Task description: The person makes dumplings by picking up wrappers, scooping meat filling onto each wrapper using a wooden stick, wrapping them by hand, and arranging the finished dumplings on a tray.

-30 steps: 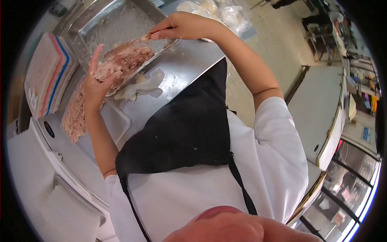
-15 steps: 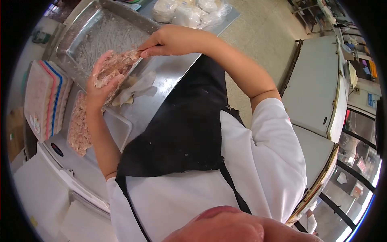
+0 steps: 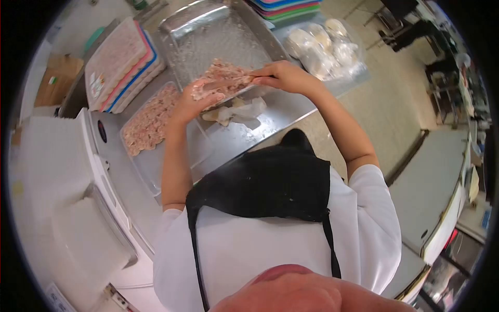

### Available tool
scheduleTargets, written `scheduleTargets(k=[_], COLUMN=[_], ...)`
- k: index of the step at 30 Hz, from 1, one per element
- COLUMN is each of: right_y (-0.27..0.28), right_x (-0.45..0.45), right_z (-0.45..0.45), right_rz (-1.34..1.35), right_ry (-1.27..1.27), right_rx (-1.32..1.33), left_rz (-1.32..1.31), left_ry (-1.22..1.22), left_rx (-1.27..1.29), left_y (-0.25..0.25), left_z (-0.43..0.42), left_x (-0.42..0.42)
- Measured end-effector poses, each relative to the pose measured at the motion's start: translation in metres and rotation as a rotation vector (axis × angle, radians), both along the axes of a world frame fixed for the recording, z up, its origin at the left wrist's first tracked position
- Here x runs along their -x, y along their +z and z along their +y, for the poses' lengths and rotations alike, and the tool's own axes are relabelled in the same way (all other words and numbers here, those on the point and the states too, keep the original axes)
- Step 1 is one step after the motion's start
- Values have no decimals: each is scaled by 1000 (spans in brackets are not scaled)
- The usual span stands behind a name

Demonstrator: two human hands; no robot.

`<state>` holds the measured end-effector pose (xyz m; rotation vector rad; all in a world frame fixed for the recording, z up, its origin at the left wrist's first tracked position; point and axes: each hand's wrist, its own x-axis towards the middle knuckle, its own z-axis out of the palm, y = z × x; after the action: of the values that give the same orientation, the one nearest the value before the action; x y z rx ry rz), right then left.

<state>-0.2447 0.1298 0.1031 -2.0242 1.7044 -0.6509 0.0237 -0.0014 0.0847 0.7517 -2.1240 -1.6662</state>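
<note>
My left hand (image 3: 188, 104) is cupped around a lump of minced meat (image 3: 221, 70) at the near edge of a deep metal pan (image 3: 174, 23); bits of meat stick to its fingers. My right hand (image 3: 288, 78) is closed on the thin handle of a flat-bladed tool (image 3: 228, 83). Its blade lies against the meat beside my left hand; whether it is a knife or a spatula I cannot tell. Left of the pan, a shallow clear plastic tray (image 3: 150, 182) holds a layer of minced meat (image 3: 150, 119) on its far side.
Stacked filled trays with coloured rims (image 3: 122, 67) stand at the left. Crumpled plastic (image 3: 244, 110) lies on the metal table (image 3: 291, 106) before the pan. Bagged white rounds (image 3: 322, 49) and coloured lids (image 3: 286, 10) sit at the back right. A white chest freezer (image 3: 47, 166) stands left.
The camera view has swung, so pan, trays and hands appear further right. My left hand has lowered onto the meat, and the tool's blade now shows lying across it.
</note>
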Motion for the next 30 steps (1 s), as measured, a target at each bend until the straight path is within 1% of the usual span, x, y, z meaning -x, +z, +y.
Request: scheduleTargets(k=[1,2,3,4,5,6,8,9,10,12,13,15,17,18,21,22,23,24,25,27,28,30], right_y=[-1,-3,0,10,-4,-22,-41,-37,-29,-12,-4,8,-18,-33,-48,-39,-27,-15,-5,9,13,6], right_x=[3,5,5,-6,-9,-16,-6,5,15,30,29,25,38,44,82,90,100,108,116,126,127,112], right_z=[-5,-9,-11,-8,-14,-14,-24,-33,-38,-40,-36,-26,-41,-48,-63,-60,-59,-55,-54,-52,-51,-45], right_rz=[7,16,24,-114,-11,-169,-162,-146,-45,143,98,9,38,47,339,329,265,199,138,-80,-190,-260], right_ry=[-10,-21,-34,-23,77,160,190,206,206,190,186,174,207,222,184,199,186,174,163,262,314,432], right_rx=[44,90,137,13,-23,86,-18,-65,-20,72,132,243,180,145,3,7,20,30,44,82,99,13], left_rz=[-19,25,54,83,111,42,-14,-34,-82,-98,-101,-247,-317,-318,-297,-249,-197,-136,-113,-64,-97,-173], left_ry=[50,39,82,123,164,145,153,161,273,403,462,396,379,390,471,520,568,581,619,700,667,599], left_rx=[-69,-1,67,137,210,77,228,308,159,21,-46,178,278,273,433,394,352,391,410,446,455,469], left_y=[-3,-11,-7,-2,1,-9,-4,-2,-12,-26,-31,-42,-55,-62,-10,2,7,-4,-3,-1,2,6], left_z=[-2,-6,-3,6,9,1,6,8,10,14,12,4,-2,-5,32,42,48,45,48,53,51,52], left_x=[-1,-1,1,4,8,3,5,10,12,20,26,35,42,43,66,70,74,72,75,82,86,91])
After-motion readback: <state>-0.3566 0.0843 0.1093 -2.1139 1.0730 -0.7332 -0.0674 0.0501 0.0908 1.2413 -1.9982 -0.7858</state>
